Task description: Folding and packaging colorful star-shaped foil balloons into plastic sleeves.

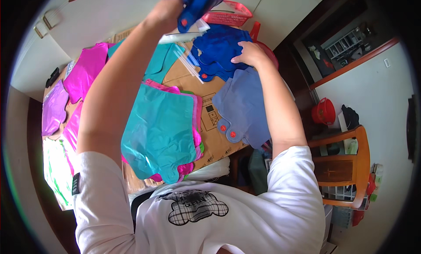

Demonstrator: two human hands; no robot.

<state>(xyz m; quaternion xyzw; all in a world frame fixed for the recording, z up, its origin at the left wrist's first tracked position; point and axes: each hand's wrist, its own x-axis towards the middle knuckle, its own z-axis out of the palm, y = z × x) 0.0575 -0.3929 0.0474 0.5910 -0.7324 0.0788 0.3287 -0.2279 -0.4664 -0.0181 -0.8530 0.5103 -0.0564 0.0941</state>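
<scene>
Left hand [164,10] lifts a dark-blue piece [197,6]; right hand [250,53] flat on blue stack [217,50]; teal, pink piles [160,131] sorted, more remain

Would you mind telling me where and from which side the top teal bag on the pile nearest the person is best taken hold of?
Grip the teal bag at its free right-hand edge, coming from the right. It lies flat on top of the pink ones, and the left forearm crosses over its left side, while the right edge stands clear over the cardboard, probably easiest to pinch.
</scene>
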